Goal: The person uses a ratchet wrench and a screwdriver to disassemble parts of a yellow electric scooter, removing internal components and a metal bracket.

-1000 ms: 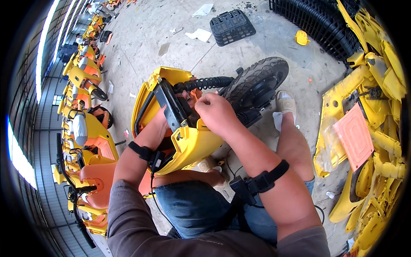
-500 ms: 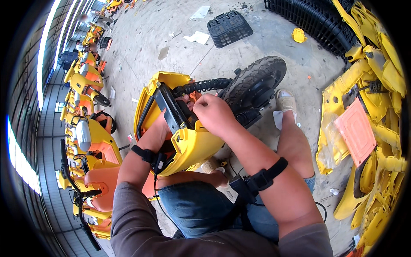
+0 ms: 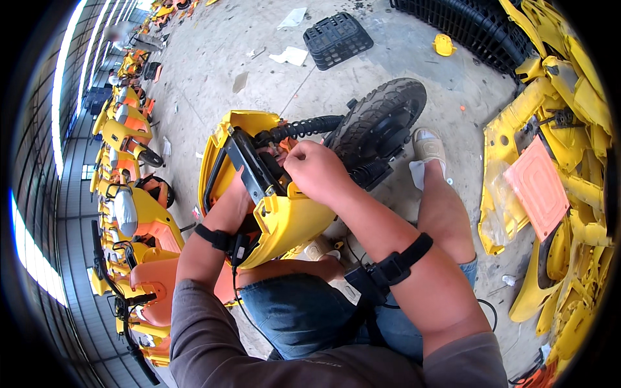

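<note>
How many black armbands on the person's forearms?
2. One black strap wraps the left forearm just below the yellow scooter shell; the other black strap crosses the right forearm above the knee. Parts of both run behind the arms, out of sight.

Bare concrete floor (image 3: 213, 71). Beyond the gripping hands lie a black plastic crate (image 3: 337, 39), scraps of white paper (image 3: 290, 55) and a small yellow cap (image 3: 442, 44); to their right, a heap of yellow panels (image 3: 569, 161); to their left, a row of yellow scooters (image 3: 129, 136).
</note>
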A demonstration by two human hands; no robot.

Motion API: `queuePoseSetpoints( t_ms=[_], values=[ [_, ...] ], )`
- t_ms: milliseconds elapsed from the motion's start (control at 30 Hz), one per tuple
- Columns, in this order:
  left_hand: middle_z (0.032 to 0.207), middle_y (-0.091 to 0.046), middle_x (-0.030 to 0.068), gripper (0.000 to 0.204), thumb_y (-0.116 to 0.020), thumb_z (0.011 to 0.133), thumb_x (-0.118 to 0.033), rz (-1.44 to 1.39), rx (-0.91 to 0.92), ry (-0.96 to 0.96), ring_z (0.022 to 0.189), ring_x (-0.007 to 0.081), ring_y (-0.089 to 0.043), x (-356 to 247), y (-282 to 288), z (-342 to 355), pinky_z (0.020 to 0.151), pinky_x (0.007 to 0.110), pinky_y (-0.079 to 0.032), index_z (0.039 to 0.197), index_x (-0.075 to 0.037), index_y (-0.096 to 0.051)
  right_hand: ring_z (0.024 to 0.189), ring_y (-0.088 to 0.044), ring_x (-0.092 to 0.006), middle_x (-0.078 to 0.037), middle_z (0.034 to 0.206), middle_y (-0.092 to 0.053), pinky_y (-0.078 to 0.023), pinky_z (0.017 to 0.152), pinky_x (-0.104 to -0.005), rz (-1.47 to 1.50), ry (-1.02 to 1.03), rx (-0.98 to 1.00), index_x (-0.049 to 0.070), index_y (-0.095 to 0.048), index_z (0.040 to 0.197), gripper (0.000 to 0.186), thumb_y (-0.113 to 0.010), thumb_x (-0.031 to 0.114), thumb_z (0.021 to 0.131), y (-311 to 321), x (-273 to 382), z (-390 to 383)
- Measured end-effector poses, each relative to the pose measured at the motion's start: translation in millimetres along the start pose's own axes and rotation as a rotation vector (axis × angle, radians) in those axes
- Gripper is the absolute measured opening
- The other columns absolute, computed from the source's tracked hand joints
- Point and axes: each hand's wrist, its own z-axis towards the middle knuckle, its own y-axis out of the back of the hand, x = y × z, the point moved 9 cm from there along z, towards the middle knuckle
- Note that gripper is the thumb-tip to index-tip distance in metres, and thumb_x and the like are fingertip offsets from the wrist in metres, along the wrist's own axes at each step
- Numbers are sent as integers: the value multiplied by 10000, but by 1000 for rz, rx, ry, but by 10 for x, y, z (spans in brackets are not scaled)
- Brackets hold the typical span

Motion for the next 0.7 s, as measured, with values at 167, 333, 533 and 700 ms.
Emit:
queuePoseSetpoints(
  t_ms=[167,333,533,700],
  values=[
    [1137,-697,169,383,-541,1009,-159,-25,-149,75,1004,255,-714,92,271,-20,917,364,-605,1347,18,-576,913,-703,-331,-171,937,-726,-538,834,-410,-16,20,-21,23,-709,968,246,-633,247,901,11,21,-10],
    [1075,-695,169,250,-597,966,-85,-14,-190,106,1019,257,-703,122,451,-86,962,364,-594,1184,32,-627,939,-699,-350,-173,957,-728,-538,853,-428,-17,27,-3,33,-698,962,244,-622,256,901,8,32,-7],
    [1009,-721,119,121,-697,948,-126,-30,-40,161,951,223,-721,158,399,-46,881,331,-614,1001,-21,-670,968,-696,-364,-174,979,-729,-536,878,-443,-20,17,14,45,-689,956,239,-612,265,901,-12,18,-3],
    [983,-729,79,189,-715,970,-161,6,-265,73,838,182,-713,136,368,-75,723,316,-609,1120,-49,-689,934,-703,-333,-170,947,-730,-536,844,-415,-32,9,-9,30,-711,964,240,-642,252,905,-14,16,8]
  ],
)
